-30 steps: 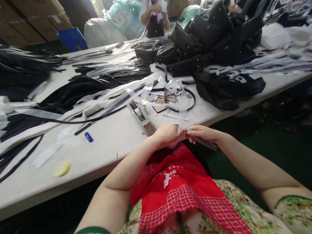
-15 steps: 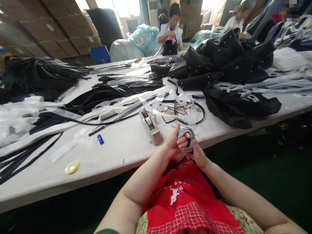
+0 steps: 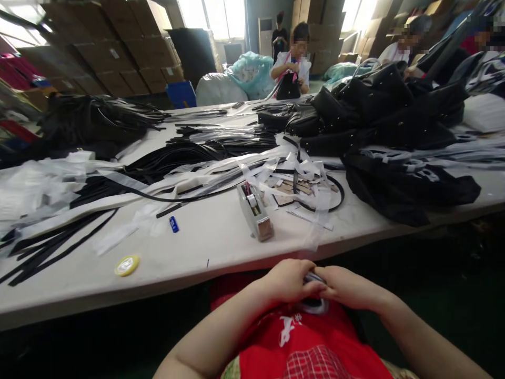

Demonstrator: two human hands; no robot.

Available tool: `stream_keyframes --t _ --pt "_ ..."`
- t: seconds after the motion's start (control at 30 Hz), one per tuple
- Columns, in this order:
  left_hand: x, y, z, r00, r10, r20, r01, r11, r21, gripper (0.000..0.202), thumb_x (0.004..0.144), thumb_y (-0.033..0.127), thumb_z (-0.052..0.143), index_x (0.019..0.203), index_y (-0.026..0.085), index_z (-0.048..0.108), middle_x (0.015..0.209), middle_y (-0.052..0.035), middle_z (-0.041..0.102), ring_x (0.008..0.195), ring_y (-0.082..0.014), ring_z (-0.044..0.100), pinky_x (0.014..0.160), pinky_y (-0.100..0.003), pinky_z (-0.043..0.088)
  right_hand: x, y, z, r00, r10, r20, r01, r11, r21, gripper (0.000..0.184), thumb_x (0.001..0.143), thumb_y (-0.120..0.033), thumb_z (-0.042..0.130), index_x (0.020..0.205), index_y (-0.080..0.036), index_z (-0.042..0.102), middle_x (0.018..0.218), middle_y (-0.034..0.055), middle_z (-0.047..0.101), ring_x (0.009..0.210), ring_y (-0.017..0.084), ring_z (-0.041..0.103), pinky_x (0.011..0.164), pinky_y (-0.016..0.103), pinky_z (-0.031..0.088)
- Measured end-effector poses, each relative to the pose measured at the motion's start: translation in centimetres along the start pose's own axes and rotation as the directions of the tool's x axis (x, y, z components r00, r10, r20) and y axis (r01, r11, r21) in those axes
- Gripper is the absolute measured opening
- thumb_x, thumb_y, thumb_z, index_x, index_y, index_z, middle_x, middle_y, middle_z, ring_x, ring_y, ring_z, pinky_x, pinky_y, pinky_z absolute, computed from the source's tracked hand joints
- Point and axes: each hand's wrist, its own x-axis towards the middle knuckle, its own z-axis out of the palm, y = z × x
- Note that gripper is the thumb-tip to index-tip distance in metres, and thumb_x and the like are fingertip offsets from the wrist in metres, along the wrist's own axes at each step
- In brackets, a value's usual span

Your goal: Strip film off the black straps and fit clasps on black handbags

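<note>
Hands, head view: we see the left hand (image 3: 290, 280) and right hand (image 3: 344, 286) drawn together, fingers curled around a grey coil (image 3: 321, 307); some fingertips are hidden from us.
Coil's place: we find it between the two hands, in front of the red apron (image 3: 315, 352), just off the table's near edge.
Tabletop: we look across a pale table (image 3: 216, 231), its near edge slanting up to the right.
Near side: we count a tape dispenser (image 3: 255, 216), a small blue object (image 3: 174, 224) and a yellow-rimmed disc (image 3: 127, 266), all apart from one another.
Middle: we see white and tan scraps (image 3: 294, 188) heaped just beside the dispenser, and long black strips (image 3: 158, 164) fanned out to the left.
Right side: we have black bags (image 3: 379, 116) with metal studs piled high.
Across the table: we notice a person (image 3: 292, 68) in white with both hands at a small black bag (image 3: 289, 88).
Room: we make out stacked cartons (image 3: 130, 55), a blue container (image 3: 181, 95), a teal sack (image 3: 252, 73) and bright windows (image 3: 213, 18) behind.
</note>
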Motion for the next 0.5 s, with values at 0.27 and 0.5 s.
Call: stream_keyframes --t 0.27,0.5 --pt "0.4 -0.6 2.5 0.934 -0.181 -0.309 0.019 0.888 -0.460 0.040 0.093 0.044 0.047 0.115 0.015 0.064 0.098 -0.0078 0.071 0.088 -0.0195 0.064 0.083 -0.030 0.051 1.5 0.8 0.6 0.982 -0.037 -0.184 0.104 0.922 0.373 0.045 0.088 -0.056 0.054 0.106 -0.016 0.065 0.103 0.0074 0.070 0.092 0.024 0.062 0.085 0.033 0.046" --pt "-2.3 -0.2 3.2 1.000 0.029 0.012 -0.023 0.944 -0.330 0.034 0.094 0.039 0.046 0.107 0.018 0.069 0.106 -0.0067 0.071 0.095 -0.0191 0.063 0.089 -0.029 0.048 1.0 0.1 0.8 0.964 -0.113 0.240 0.023 0.937 0.347 0.034 0.086 -0.046 0.060 0.100 -0.017 0.070 0.094 0.0024 0.072 0.082 0.020 0.063 0.074 0.027 0.047"
